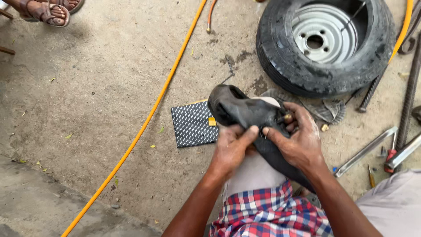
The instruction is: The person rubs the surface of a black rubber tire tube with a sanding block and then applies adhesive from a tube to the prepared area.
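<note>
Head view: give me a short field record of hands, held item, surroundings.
left hand: grips black rubber inner tube, thumb pressed on top
right hand: grips the same tube, fingers around its brass valve
tube state: deflated, folded, held over the person's knee
wheel: tyre on grey rim, flat on the concrete floor
hose: yellow, runs diagonally across floor
mat: dark patterned square, beside tube
tools: metal bars on the right
other person: sandalled foot, top left

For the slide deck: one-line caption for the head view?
Both hands, left and right, grip a black inner tube beside a wheel.
</note>
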